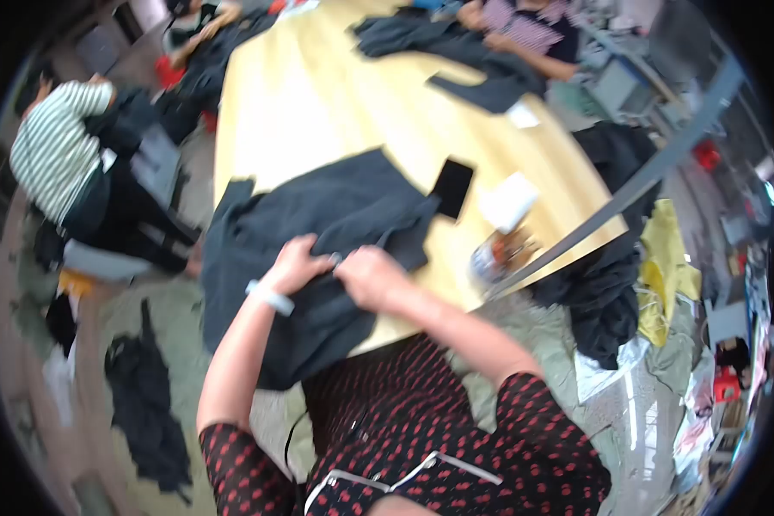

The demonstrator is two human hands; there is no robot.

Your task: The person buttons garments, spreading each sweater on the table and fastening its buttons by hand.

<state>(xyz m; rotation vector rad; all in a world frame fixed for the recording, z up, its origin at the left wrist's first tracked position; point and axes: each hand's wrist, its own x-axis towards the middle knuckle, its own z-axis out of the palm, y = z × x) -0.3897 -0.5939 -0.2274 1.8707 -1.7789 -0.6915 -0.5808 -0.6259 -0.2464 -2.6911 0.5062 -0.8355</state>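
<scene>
A dark garment lies spread over the near left part of the light wooden table, and its lower edge hangs over the front. My left hand, with a pale band at the wrist, is closed on the garment. Close beside it, my right hand has its fingers pinched near a small shiny thing between the hands, too small to name. Right of the garment lies a black phone, with a white item beside it.
A clear container stands at the table's right front edge, near a slanting grey bar. Co-workers sit at the far end with dark garments; a person in stripes is at left. Dark cloth lies on the floor.
</scene>
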